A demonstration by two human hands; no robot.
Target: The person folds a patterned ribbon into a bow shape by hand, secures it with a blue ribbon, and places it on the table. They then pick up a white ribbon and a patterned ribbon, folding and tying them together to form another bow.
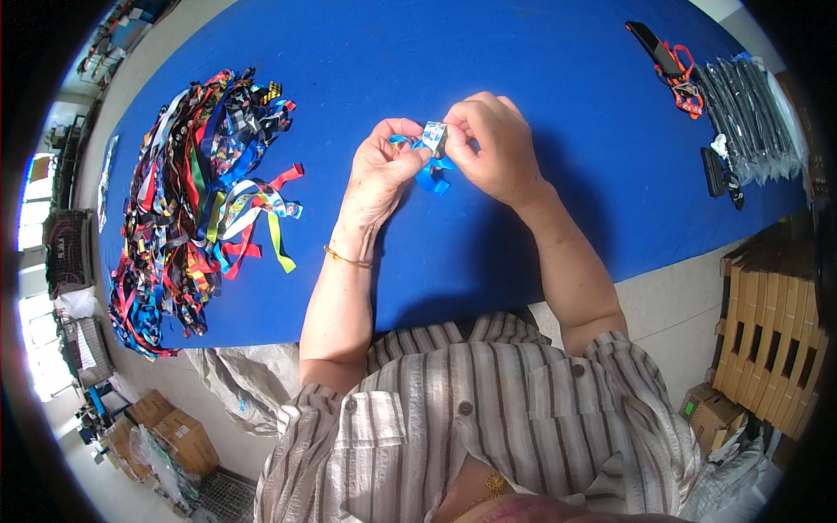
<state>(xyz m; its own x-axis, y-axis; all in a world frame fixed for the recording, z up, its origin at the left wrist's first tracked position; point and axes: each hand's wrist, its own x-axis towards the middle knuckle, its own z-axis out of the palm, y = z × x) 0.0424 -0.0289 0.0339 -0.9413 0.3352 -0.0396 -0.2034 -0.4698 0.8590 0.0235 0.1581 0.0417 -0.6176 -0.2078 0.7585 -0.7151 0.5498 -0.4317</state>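
Over the middle of the blue table, both hands meet at a short printed fabric strap (434, 136), pale and patterned at its upper end. A bright blue length of it (433, 177) hangs below the fingers. My left hand (377, 174) is closed, pinching the strap between thumb and fingers, and a gold bangle (347, 258) circles that wrist. Fingers of my right hand (499, 150) are curled and pressed against the strap's right side. Just where its fingertips grip is partly hidden.
A large heap of multicoloured straps (179, 205) covers the left of the blue table (418, 52). At the far right lie several dark items in clear plastic bags (745, 122), a black phone-shaped thing (656, 48), an orange cord (689, 96) and a small black object (713, 172). Cardboard boxes (185, 440) stand on the floor.
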